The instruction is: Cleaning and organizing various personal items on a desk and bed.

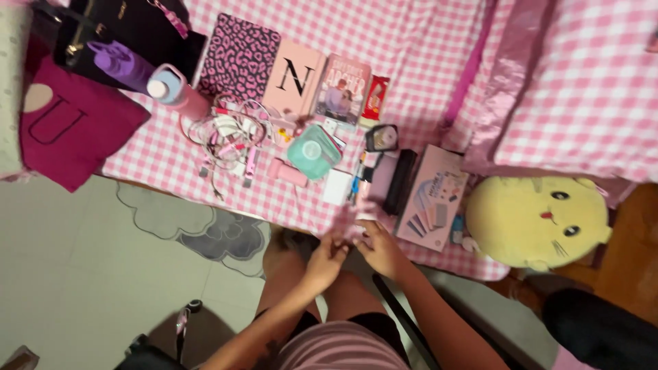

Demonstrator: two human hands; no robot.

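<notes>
Landmark: the mint-green round case (314, 151) at the middle of the pink checked bed (425, 48). Far left of the case lies a maroon cloth bag (68, 127) bearing a large letter outline, with a black handbag (130, 27) above it. Between bag and case lie a purple bottle (122, 66) and a pale blue-and-pink bottle (177, 89), then a tangle of pink and white cables (229, 133). Above-left of the case stands a leopard-print notebook (238, 58); directly above it, a pink book with a black letter (295, 79), a paperback with an illustrated cover (341, 89) and a red snack wrapper (375, 98). Below the case, at the bed edge, the left hand (325, 260) and right hand (380, 248) meet on a small pink item (351, 220), blurred; each grip is partly closed, and whether either holds it cannot be told. Right of the case lie a black pouch (399, 181), a pink rectangular box with pastel printing (432, 199) and a yellow cat-face plush (538, 220).
</notes>
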